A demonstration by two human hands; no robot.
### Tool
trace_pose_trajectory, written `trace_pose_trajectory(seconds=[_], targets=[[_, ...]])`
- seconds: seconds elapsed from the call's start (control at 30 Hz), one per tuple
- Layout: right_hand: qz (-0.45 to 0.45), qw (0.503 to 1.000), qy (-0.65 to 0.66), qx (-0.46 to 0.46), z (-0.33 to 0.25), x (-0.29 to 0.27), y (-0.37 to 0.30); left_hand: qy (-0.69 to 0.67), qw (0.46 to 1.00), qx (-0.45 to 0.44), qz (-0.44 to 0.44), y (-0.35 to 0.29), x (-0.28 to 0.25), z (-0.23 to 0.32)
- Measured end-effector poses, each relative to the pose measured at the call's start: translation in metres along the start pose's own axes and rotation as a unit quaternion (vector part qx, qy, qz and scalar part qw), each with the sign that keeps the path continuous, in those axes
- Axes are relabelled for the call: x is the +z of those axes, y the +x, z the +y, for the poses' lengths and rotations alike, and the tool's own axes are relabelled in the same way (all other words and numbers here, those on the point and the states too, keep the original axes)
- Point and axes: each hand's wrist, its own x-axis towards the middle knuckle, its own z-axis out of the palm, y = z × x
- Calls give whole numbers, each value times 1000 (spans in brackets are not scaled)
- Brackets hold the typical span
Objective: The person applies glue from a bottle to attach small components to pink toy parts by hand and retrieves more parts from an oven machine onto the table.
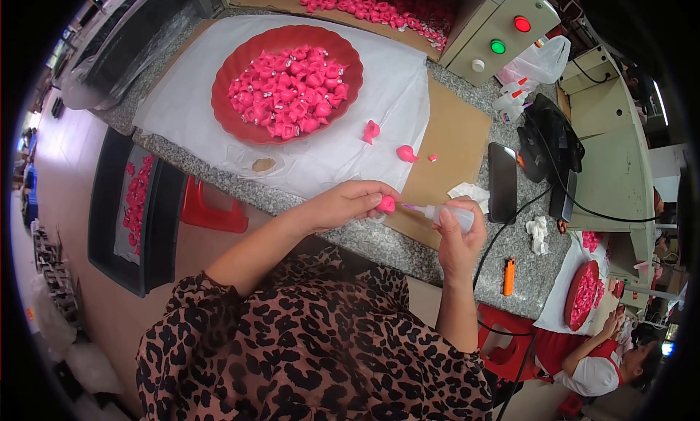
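Between the thumb and fingers of my left hand is a small pink moulded piece. My right hand grips a white squeeze bottle, tipped sideways so its thin nozzle points left at the piece. The nozzle tip is at or very close to the piece; whether they touch I cannot tell. Beyond my hands, a loose pink piece and another pink piece lie on the worktop, with a tiny pink bit beside them. A red scalloped plate heaped with similar pink pieces stands farther left.
White paper and brown cardboard cover part of the granite worktop. On the right lie a dark phone, crumpled tissue, an orange lighter and a black cable. A co-worker sits at lower right.
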Motion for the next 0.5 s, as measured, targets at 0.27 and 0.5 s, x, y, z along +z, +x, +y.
trace_pose_trajectory(seconds=[0.27, 0.5], targets=[[-6, 1000, -5, 5, 2, 0, 0, -6, 1000, -1, 6, 0, 0, -1], [-4, 1000, -7, -1, 0, 0, 1, 5, 1000, -1, 8, 0, 1, 1]])
